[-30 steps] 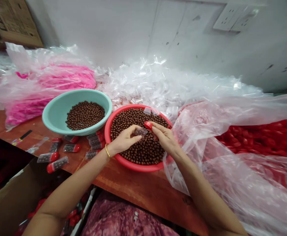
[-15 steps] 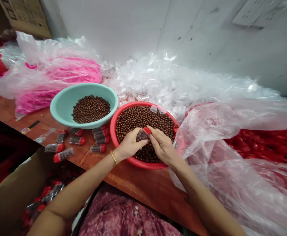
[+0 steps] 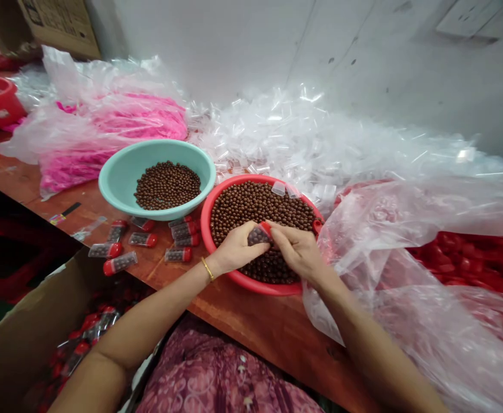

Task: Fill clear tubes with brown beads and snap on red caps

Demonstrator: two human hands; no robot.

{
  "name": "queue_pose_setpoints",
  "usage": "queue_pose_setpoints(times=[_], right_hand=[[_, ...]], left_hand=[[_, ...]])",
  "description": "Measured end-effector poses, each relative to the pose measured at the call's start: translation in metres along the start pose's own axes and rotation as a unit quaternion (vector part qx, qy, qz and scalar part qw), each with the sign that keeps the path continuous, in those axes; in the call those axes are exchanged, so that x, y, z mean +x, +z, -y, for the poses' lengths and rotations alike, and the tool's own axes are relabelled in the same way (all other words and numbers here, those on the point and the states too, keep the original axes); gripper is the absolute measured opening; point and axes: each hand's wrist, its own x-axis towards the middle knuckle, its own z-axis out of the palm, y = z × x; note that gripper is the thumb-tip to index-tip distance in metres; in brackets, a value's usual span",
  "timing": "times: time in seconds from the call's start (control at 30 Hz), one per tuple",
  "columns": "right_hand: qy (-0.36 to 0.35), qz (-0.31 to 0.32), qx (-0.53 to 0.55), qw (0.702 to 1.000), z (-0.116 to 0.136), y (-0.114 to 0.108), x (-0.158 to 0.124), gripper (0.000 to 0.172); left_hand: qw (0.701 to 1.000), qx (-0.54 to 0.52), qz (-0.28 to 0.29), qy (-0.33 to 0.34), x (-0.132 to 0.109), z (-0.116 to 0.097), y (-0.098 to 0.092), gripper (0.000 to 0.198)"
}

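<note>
Since a moment before, the hands had come closer together and the red cap [image 3: 266,228] had gone onto the little tube [image 3: 257,235]. The left hand [image 3: 237,250] was closed around the tube, which was full of brown balls, just over the red bowl [image 3: 207,229]. The right hand [image 3: 299,250] pinched the cap at the tube's end with its fingertips. Some filled tubes [image 3: 141,239] already lay on the table [image 3: 251,324] by the green bowl [image 3: 117,186], and more sat in the box [image 3: 23,338] below. Lots was left: both bowls held many balls, a big heap of empty tubes [image 3: 320,143] waited behind, and a bag of red caps [image 3: 470,258] lay at the right.
</note>
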Motion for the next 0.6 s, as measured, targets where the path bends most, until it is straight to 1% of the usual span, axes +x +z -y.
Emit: queue_pose_setpoints(times=[0.03, 0.1, 0.17, 0.2, 0.27, 0.33, 0.4, 0.47, 0.6], right_hand=[[0.020, -0.010, -0.003, 1.000, 0.001, -0.005, 0.005, 0.045], [0.050, -0.054, 0.019, 0.997, 0.005, -0.009, 0.015, 0.053], [0.078, -0.093, 0.100, 0.988, 0.010, -0.004, 0.024, 0.060], [0.095, -0.096, 0.152, 0.979, 0.012, 0.000, 0.029, 0.063], [0.132, -0.074, 0.236, 0.960, 0.015, 0.011, 0.036, 0.069], [0.152, -0.040, 0.266, 0.951, 0.017, 0.020, 0.039, 0.072], [0.149, -0.009, 0.256, 0.955, 0.019, 0.025, 0.040, 0.071], [0.124, 0.018, 0.226, 0.966, 0.021, 0.026, 0.038, 0.071], [0.061, 0.038, 0.158, 0.985, 0.028, 0.023, 0.034, 0.073]], left_hand=[[1.000, 0.023, 0.001, 0.007, 0.000, -0.001, 0.000, 0.018], [0.997, 0.071, -0.001, 0.010, -0.001, -0.005, 0.001, 0.022], [0.993, 0.121, 0.004, 0.003, -0.004, -0.009, 0.002, 0.026], [0.989, 0.146, 0.008, 0.000, -0.005, -0.011, 0.003, 0.026], [0.983, 0.184, 0.009, -0.001, -0.008, -0.014, 0.004, 0.020], [0.978, 0.208, 0.001, 0.001, -0.010, -0.015, 0.005, 0.013], [0.975, 0.223, 0.004, 0.010, -0.011, -0.013, 0.005, 0.010], [0.972, 0.233, 0.011, 0.024, -0.011, -0.011, 0.005, 0.012], [0.965, 0.260, -0.008, 0.033, -0.014, -0.008, 0.005, 0.021]])
